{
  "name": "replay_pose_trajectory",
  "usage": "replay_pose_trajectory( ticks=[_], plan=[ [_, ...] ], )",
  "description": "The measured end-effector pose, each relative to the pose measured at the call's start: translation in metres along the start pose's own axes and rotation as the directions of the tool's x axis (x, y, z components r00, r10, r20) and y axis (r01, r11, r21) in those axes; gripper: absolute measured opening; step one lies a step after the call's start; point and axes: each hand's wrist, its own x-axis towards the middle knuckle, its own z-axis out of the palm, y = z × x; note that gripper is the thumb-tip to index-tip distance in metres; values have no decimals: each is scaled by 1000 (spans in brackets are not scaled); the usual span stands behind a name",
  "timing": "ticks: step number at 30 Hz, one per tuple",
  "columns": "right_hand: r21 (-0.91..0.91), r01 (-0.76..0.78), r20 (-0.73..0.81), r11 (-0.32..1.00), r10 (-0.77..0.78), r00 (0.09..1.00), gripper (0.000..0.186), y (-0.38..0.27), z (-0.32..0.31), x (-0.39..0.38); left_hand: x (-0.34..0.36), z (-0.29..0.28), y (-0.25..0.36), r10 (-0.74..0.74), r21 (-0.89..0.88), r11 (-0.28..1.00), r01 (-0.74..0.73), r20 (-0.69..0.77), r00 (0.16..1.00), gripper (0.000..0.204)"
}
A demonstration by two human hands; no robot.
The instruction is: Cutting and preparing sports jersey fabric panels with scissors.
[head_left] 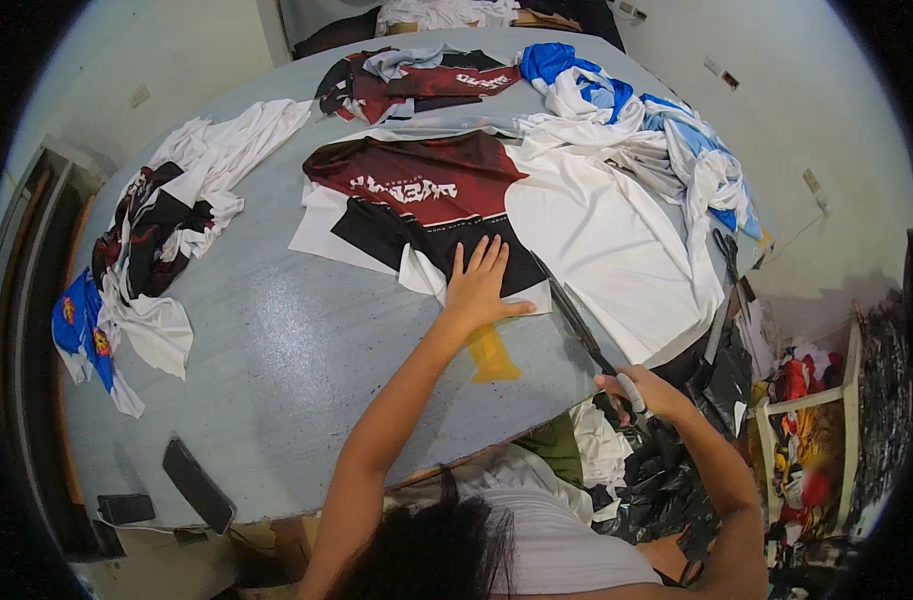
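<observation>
A printed fabric piece in maroon and black (432, 165) lies spread on the grey table, joined or overlapping with a wide white cloth (607, 240) on its right. My left hand (480, 285) rests flat on the black lower part, fingers spread. At the table's near right edge, my right hand (659, 395) grips long dark scissors (577, 318) by the handles. Their blades point away and to the left, along the border between the black part and the white cloth. Whether the blade tips are under or over the fabric is hard to make out.
Crumpled white and dark cloths (157, 230) and a blue printed piece (77, 320) lie left. More maroon fabric (427, 85) and a blue-white heap (617, 105) lie farther back. A black slab-like device (199, 485) leans near left. Black plastic (667, 480) sits below the right edge.
</observation>
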Motion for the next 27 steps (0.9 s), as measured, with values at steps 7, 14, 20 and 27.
replay_pose_trajectory(
  ticks=[7,14,20,27],
  plan=[
    [8,96,30,995,-97,995,48,6,-2,2,-1,0,0,-3,2,1000,3,14,1000,114],
    [-43,54,77,998,-50,996,49,-4,-8,4,-6,1,-2,8,-5,1000,-8,-9,1000,115],
    [-128,31,45,991,-25,999,57,-25,2,13,-8,1,-1,4,5,1000,-4,-19,1000,114],
    [-168,8,28,986,-4,1000,61,-36,9,19,-9,-2,-1,9,-9,1000,-10,-20,1000,113]
  ],
)
